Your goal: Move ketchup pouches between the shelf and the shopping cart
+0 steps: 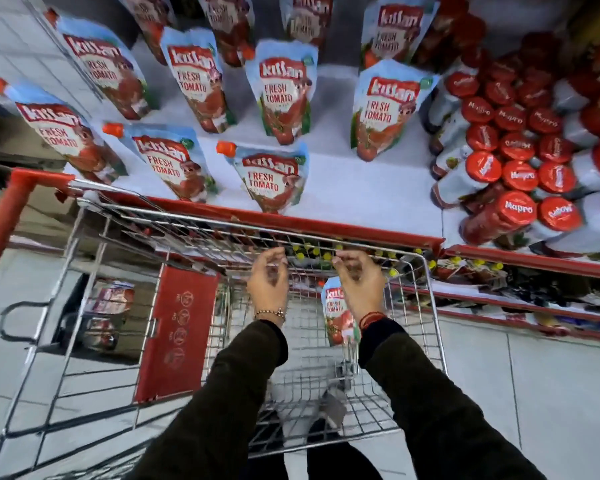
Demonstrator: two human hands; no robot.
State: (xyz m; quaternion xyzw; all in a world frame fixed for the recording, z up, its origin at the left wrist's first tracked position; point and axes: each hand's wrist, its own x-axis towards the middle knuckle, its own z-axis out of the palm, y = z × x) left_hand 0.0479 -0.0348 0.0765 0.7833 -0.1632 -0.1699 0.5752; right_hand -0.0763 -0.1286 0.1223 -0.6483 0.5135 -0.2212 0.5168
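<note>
Both hands hover over the wire cart (pixel 430 306), left hand (pixel 268 284) and right hand (pixel 359 284) loosely curled and holding nothing, while 1 ketchup pouch (pixel 335 315) lies in the basket just under the right wrist. This looks like the moment after dropping a pouch; the next move likely calls for reaching up to the shelf pouches (pixel 281 91). Fingertips blur against the wire, and the lower shelf's goods are hard to make out.

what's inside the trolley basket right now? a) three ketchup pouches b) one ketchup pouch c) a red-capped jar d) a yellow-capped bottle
b, a single ketchup pouch lies in the trolley basket, partly under the right hand; the red-capped jars are all on the shelf.
</note>
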